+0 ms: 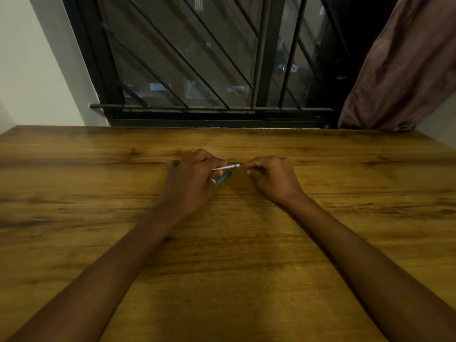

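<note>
Wood-grain table [222,255] fills foregrnd, far edge vs white wall [29,70] w/ black-framed window [187,58], diagonal bars, dark outside w/ few small lights; brownish curtain [394,70] bunched at right; rm light dim, warm.

Pen [225,167] between left hand [190,183] and right hand [274,178], over table [74,183]; window [187,58] behind.

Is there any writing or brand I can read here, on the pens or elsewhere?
None can be read.
The white pen in the left hand shows only a blue band, no letters; the teal pen under it looks plain.
The lights behind the window are too blurred for signs.
</note>
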